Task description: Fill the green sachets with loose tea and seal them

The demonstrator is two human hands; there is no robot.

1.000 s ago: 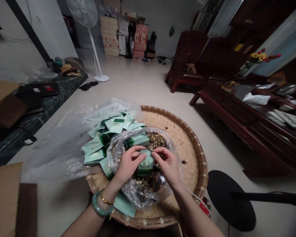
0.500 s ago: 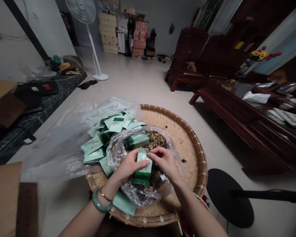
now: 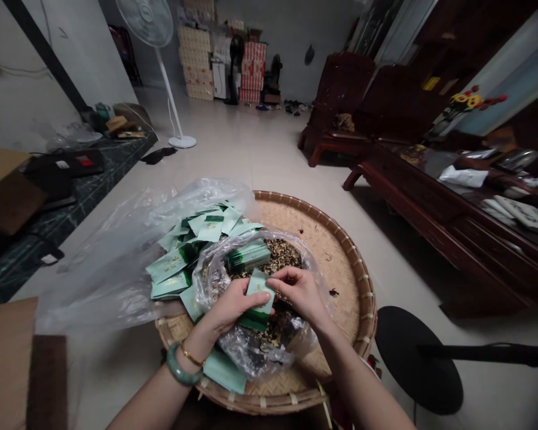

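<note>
My left hand [image 3: 235,301] is closed on a light-green packet [image 3: 259,291] with a dark-green band at its lower end, thumb across its front. The fingertips of my right hand [image 3: 298,291] pinch the packet's upper right edge. Beneath both hands lies an open clear plastic bag [image 3: 246,358] holding dark and pale dried bits [image 3: 283,254]. A stack of like packets [image 3: 250,255] rests inside the bag, just beyond my hands. More green packets [image 3: 206,224] are heaped to the left, partly on a large clear plastic sheet [image 3: 116,269]. Everything sits on a round woven bamboo tray [image 3: 341,257].
A black round stand base [image 3: 419,358] is on the floor to the right. Dark wooden furniture [image 3: 412,221] lines the right side. A white fan [image 3: 173,107] stands ahead left. At lower left is a cardboard box [image 3: 9,358], beside a dark marble ledge [image 3: 116,155].
The packet has tilted, its lower end swinging a little left and up. Both hands stay on it in nearly the same place. The view has shifted slightly.
</note>
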